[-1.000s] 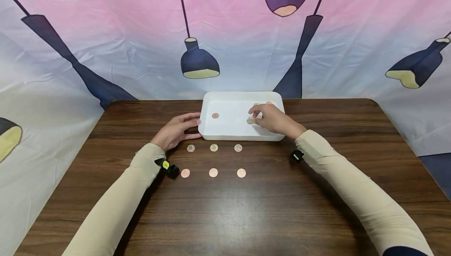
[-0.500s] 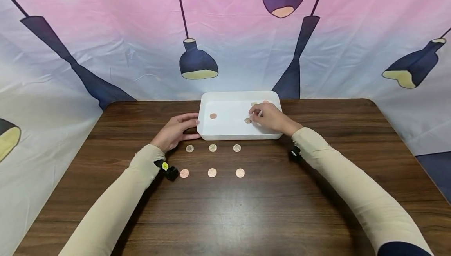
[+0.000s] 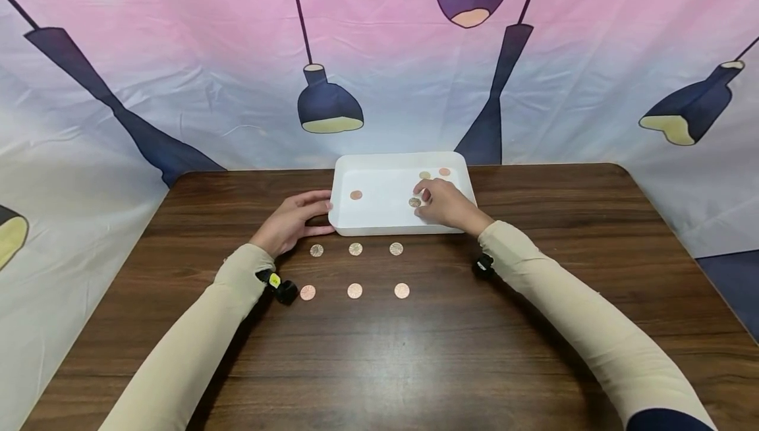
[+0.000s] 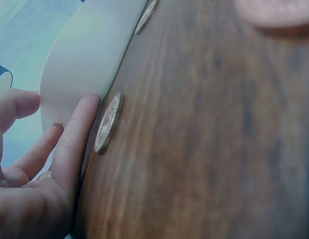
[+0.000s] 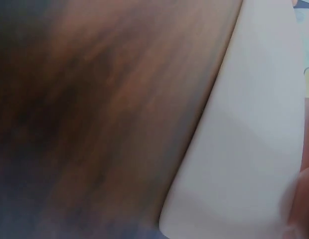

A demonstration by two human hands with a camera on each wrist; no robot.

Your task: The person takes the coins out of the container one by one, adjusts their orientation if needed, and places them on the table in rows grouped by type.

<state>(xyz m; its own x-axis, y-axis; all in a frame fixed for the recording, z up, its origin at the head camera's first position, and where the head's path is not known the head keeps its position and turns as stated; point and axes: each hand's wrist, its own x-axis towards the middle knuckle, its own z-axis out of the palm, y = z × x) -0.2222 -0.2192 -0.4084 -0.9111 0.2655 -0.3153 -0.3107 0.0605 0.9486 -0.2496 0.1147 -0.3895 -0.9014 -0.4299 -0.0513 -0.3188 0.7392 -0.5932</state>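
Observation:
A white tray sits at the table's far middle and holds several copper coins. My right hand reaches into it with curled fingers, and its fingertips pinch the edge of one coin lying on the tray floor. Two more coins lie behind the hand, and another at the tray's left. My left hand rests flat on the table, its straight fingers against the tray's left wall. The right wrist view shows only the blurred tray wall.
Two rows of three coins lie on the brown table in front of the tray, the far row just below its front wall, the near row toward me. One far-row coin lies beside my left fingers. A printed cloth hangs behind.
My right hand has drawn slightly left and toward me while staying at the same coin in the tray. The coin has not left the tray floor. The left hand has held still.

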